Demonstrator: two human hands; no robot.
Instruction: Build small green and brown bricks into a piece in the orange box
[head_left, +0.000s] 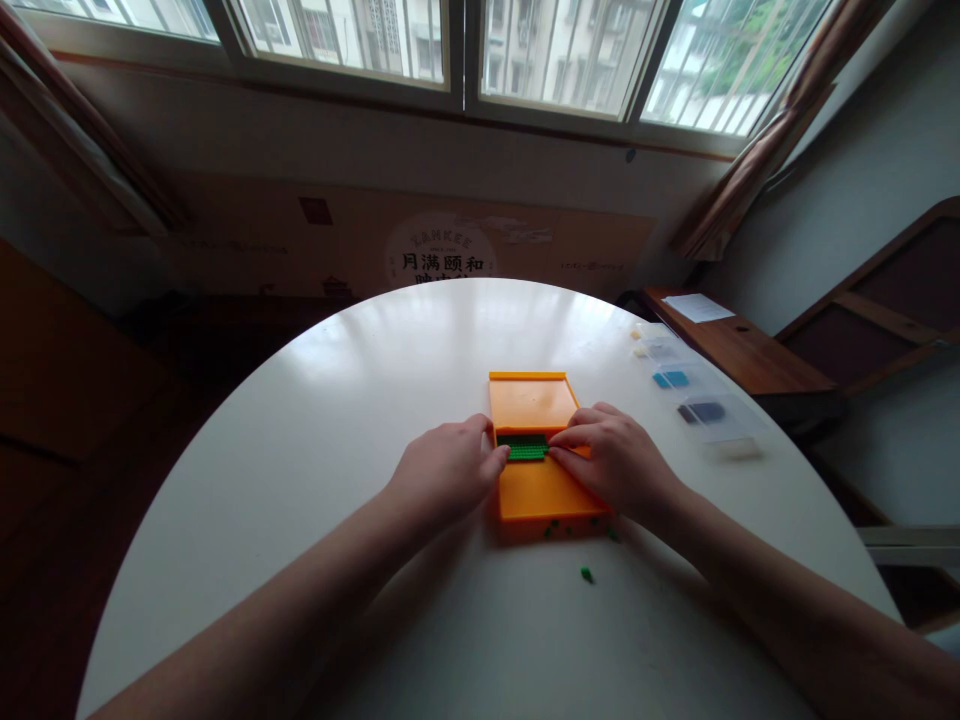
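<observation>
An orange plastic case (551, 490) sits on the white table, with a raised flat panel at its far side. Across its middle lies a green studded strip (525, 447). My left hand (450, 465) grips the left edge of the case, its thumb at the strip's left end. At the strip's other end my right hand (619, 460) is closed in a pinch, thumb and forefinger together; what lies between the fingertips is too small to make out. Several tiny green pieces are scattered by the near edge of the case, and one green piece (586, 575) lies closer to me.
Clear plastic trays (731, 425) stand along the right side of the round white table (300, 480), holding blue pieces (670, 379) and dark pieces (701, 412). Beyond the table's right edge is a brown wooden desk (757, 350) with a white paper (699, 307).
</observation>
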